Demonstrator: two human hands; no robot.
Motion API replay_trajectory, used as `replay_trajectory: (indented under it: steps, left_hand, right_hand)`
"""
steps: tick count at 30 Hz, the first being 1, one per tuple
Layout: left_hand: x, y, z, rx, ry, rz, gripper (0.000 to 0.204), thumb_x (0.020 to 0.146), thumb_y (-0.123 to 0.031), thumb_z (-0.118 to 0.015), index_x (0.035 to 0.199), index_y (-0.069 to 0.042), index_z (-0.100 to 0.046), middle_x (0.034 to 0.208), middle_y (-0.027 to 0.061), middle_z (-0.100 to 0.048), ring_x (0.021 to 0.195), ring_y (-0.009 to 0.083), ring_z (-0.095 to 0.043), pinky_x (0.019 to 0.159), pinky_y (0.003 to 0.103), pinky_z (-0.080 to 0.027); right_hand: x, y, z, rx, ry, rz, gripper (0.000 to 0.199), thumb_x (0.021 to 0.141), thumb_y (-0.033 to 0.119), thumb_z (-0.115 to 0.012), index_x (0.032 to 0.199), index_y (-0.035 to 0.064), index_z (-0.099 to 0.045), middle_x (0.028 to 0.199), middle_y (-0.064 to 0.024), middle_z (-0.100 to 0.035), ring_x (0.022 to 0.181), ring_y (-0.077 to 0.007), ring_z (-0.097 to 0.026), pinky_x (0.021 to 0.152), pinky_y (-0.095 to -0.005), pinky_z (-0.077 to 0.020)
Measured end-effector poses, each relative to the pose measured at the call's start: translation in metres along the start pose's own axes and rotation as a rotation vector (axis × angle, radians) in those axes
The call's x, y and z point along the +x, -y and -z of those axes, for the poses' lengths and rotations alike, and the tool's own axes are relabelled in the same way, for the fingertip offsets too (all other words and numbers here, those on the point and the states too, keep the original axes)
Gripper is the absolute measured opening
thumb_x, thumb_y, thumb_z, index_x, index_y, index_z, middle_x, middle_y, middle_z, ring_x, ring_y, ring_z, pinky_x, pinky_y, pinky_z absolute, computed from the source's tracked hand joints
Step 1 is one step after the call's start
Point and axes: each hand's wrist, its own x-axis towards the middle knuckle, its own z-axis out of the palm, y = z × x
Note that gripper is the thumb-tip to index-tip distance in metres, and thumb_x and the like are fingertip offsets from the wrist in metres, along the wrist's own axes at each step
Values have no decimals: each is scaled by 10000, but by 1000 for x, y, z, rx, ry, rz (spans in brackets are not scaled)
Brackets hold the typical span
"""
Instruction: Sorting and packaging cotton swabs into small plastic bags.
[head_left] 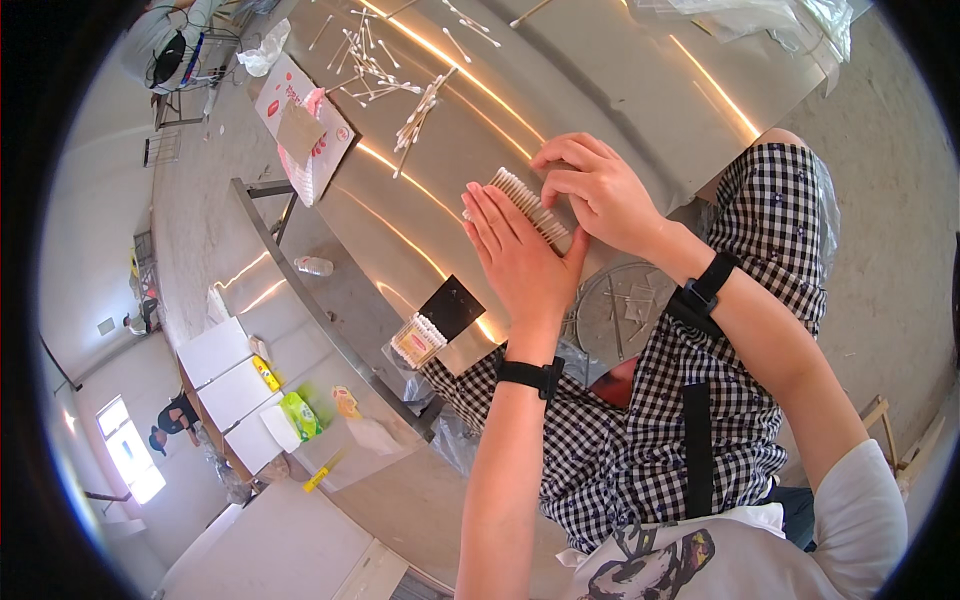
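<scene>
A white printed T-shirt [755, 565] and black-and-white checked trousers [600, 450] are worn, and black bands [524, 374] are strapped around both wrists. The left hand [522, 250] is laid almost flat, fingers together, over a row of cotton swabs [526, 203] lined up side by side at the near edge of the metal table [640, 130]. The right hand [605, 195] is held just beside the row, its fingers loosely bent; whether a swab is pinched there cannot be told. To the left, a clear pack of swabs [418, 340] is placed beside a black square piece [452, 306]. Farther along the tabletop, loose swabs [366, 82] are scattered, some heaped together, near a white-and-pink printed sheet [277, 95]. Clear plastic bags [805, 28] are bunched at the far right. Beyond, a transparent bottle [314, 266] is seen, and white boxes [212, 352] and a green pack [300, 415] are set out. In the background, a person in a dark cap [158, 438] is seen near a bright window [130, 450].
</scene>
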Motion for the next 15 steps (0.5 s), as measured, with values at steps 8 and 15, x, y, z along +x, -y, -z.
replay_trajectory:
  steps: [8, 15]
  left_hand:
    - [0, 0, 1, -18, -8, 4, 1089, 854, -565, -664, 1494, 162, -165, 1581, 330, -185, 1501, 424, -156, 1221, 490, -147]
    - [0, 0, -1, -12, -11, 5, 1088, 855, -564, -662, 1495, 160, -161, 1581, 329, -186, 1502, 419, -159, 1221, 487, -150]
  right_hand:
    - [1, 2, 1, 6, 3, 5, 144, 709, -86, -577, 683, 50, -619, 1118, -43, -646, 1134, -271, -575, 921, -389, -497]
    - [0, 1, 4, 34, 42, 9, 122, 637, -62, -599, 563, 30, -567, 1110, -30, -659, 1164, -273, -571, 923, -387, -491]
